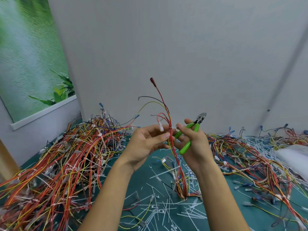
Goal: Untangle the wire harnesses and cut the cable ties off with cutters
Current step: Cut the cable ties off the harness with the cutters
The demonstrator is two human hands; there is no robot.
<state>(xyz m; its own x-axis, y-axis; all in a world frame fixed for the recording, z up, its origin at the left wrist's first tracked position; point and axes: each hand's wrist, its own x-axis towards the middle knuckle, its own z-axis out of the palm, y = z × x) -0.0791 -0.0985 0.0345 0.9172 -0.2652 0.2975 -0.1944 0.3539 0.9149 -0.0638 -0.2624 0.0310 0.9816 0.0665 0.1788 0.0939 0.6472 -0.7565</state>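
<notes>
The left hand is raised at the centre, palm turned to 3 o'clock. Its fingers are nearly straight, and its thumb and fingertips pinch a thin wire harness. The right hand faces it from 3 o'clock. Its fingers are curled round the cutters, and one fingertip also touches the harness. Both bare forearms rise from 6 o'clock.

The cutters have smooth, glossy, bright green handles and a short grey metal head with dark edges. The head points to 1 o'clock, clear of the wires.

The harness runs up between the hands. Below them its mostly red wires, with some yellow, hang as a slim bunch to the table. Above them the wires fan out towards 12 o'clock: a red one tipped with a dark red cap, plus black and yellow strands and a looped red one with a clear sleeve.

The table is covered in flat teal. At 6 o'clock lie loose white cable ties, thin stiff strips crossing each other. At 9 o'clock sits a thick tangled pile of harnesses, red, yellow and white, with blue terminals. A looser spread of harnesses lies at 3 o'clock, and a pale white bundle lies beyond it.

A plain matte wall fills 12 o'clock, with a green leafy poster at 10 o'clock.
</notes>
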